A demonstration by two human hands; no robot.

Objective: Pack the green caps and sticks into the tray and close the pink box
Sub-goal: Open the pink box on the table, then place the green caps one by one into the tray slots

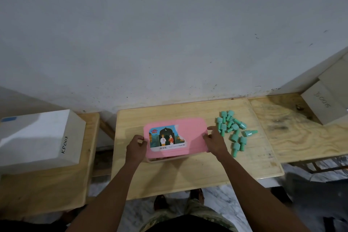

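A pink box (190,133) with a picture label on its lid lies in the middle of the light wooden table (188,173). The lid's near edge looks slightly raised over the pale base. My left hand (136,148) grips the lid's left edge, and my right hand (214,142) holds its right edge with the forefinger stretched out. A loose heap of several green caps with sticks (233,130) lies on the table just right of the box, apart from my right hand. No tray is visible.
A white block marked KP003 (37,141) sits on a wooden bench at the left. Another pale block with writing (325,103) rests on a plywood board (293,135) at the right. A grey wall rises behind the table. My feet stand on marble floor below.
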